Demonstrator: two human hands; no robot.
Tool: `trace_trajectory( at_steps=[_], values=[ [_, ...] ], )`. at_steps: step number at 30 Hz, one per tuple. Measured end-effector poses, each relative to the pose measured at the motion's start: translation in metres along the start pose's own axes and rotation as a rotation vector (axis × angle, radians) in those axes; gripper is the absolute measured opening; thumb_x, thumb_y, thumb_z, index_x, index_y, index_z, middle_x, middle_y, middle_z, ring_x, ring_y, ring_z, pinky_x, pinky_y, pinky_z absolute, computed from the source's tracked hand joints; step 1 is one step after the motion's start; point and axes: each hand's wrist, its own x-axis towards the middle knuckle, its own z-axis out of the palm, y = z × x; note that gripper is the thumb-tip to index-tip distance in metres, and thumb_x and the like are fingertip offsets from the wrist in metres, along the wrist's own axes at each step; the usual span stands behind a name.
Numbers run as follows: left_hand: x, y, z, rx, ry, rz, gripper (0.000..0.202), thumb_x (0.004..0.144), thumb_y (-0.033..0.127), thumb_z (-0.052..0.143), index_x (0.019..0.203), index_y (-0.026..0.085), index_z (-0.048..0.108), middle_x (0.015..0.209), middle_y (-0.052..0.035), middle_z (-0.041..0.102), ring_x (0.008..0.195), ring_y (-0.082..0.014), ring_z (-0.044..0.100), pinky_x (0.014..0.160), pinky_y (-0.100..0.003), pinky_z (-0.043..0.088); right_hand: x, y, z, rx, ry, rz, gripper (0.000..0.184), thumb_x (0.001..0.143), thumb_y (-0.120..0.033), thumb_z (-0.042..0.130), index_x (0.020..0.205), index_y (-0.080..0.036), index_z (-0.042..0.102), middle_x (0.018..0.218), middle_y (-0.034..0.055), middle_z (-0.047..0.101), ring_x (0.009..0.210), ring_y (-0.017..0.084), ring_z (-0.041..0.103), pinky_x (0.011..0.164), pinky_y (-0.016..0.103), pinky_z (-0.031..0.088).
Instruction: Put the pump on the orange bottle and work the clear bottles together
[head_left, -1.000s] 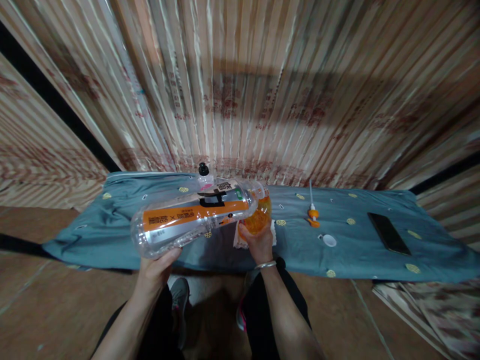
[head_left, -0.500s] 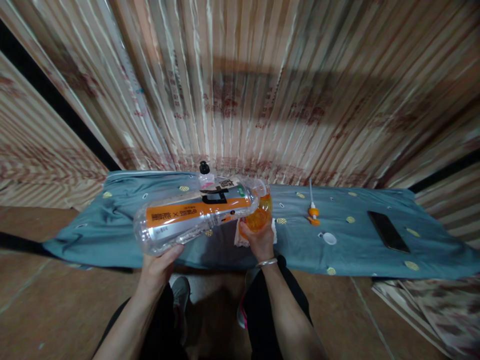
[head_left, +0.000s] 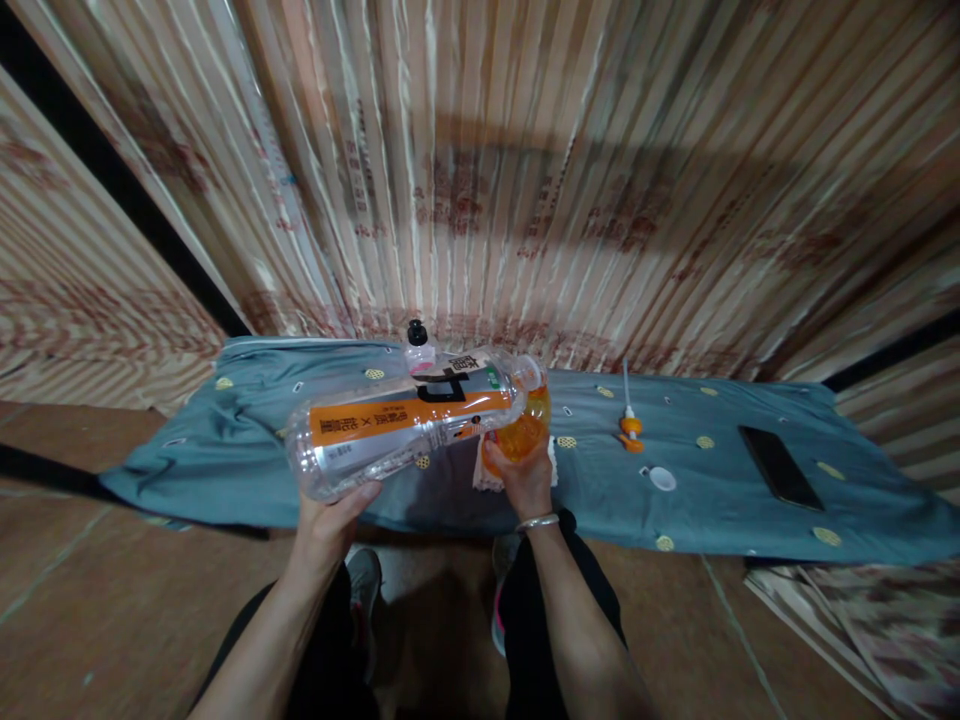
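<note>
My left hand (head_left: 334, 520) is closed under the base of a large clear plastic bottle (head_left: 405, 415) with an orange and silver label. The bottle lies tilted almost flat, its neck pointing right, over the top of an orange bottle (head_left: 525, 425). My right hand (head_left: 526, 478) is wrapped round that orange bottle, which stands near a white cloth (head_left: 487, 478). Whether liquid is flowing between the two mouths, I cannot tell. To the right lie an orange pump head (head_left: 630, 428) with a pale tube and a white round cap (head_left: 662, 479).
A blue-green patterned cloth (head_left: 247, 440) covers the low bench. Behind the large bottle stands a small bottle with a black top (head_left: 417, 335). A black phone (head_left: 780, 467) lies at the right. A striped curtain (head_left: 495, 180) hangs along the back.
The view has shifted slightly, so most things sit a little further right. The large bottle stays tilted over the orange bottle, and both hands keep their hold.
</note>
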Motion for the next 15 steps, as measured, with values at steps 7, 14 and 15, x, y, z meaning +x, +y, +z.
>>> trace_trajectory(
  at_steps=[7,14,15],
  values=[
    [-0.0015,0.0005,0.0017,-0.049,-0.007,0.018,0.06,0.048,0.029,0.089,0.105,0.018,0.073,0.107,-0.0094,0.076,0.105,-0.0333,0.069,0.091,-0.041,0.055,0.0007,-0.002,-0.0012,-0.029,0.004,0.032,0.071,0.065,-0.052,0.074,0.123,-0.018,0.047,0.106,0.0143,0.073,0.097,0.031,0.072,0.087,0.049,0.06],
    [-0.0018,0.0026,0.0023,-0.003,-0.002,0.032,0.061,0.048,0.034,0.089,0.105,0.02,0.074,0.108,-0.0093,0.076,0.108,-0.0359,0.068,0.092,-0.044,0.056,0.0008,0.0014,-0.0005,-0.049,0.02,-0.045,0.07,0.069,-0.052,0.073,0.124,-0.017,0.048,0.111,0.0163,0.072,0.104,0.032,0.071,0.09,0.051,0.059],
    [-0.0017,0.0029,0.0028,0.018,0.007,0.037,0.06,0.047,0.036,0.089,0.103,0.021,0.074,0.107,-0.0092,0.076,0.107,-0.0366,0.068,0.091,-0.044,0.057,0.0009,0.0017,-0.0004,-0.048,0.024,-0.049,0.07,0.069,-0.052,0.073,0.124,-0.017,0.048,0.112,0.0166,0.072,0.103,0.032,0.071,0.09,0.051,0.059]
  ],
)
